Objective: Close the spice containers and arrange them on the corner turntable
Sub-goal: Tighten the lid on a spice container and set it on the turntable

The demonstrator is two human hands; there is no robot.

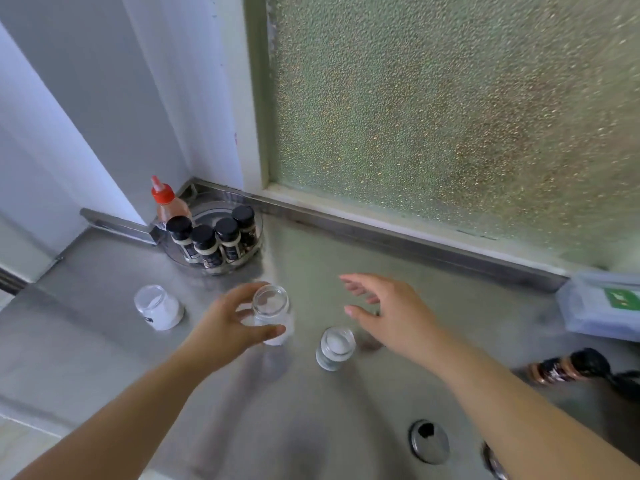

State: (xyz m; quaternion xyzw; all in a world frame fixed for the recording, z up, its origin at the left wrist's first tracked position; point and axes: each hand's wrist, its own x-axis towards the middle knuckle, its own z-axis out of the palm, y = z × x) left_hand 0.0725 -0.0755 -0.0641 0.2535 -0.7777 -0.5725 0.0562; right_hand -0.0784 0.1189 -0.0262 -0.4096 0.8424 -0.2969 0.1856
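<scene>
My left hand (228,327) grips an open clear spice jar (272,315) holding white powder, just above the steel counter. My right hand (391,313) hovers open to its right, fingers spread, holding nothing. Another open jar (335,348) with white contents stands below my right hand. A third open jar (158,307) stands at the left. In the back corner a clear turntable (249,261) carries several black-capped spice jars (204,244) and a red-capped squeeze bottle (168,202). A capped brown spice jar (568,367) lies on its side at the right. No loose lids are clearly visible.
A steel counter (346,410) runs under a frosted window (450,116). A plastic-wrapped pack (602,303) lies at the far right. Two round metal fittings (428,441) sit near the front edge. A dark smudge, possibly a lid, lies below my right palm.
</scene>
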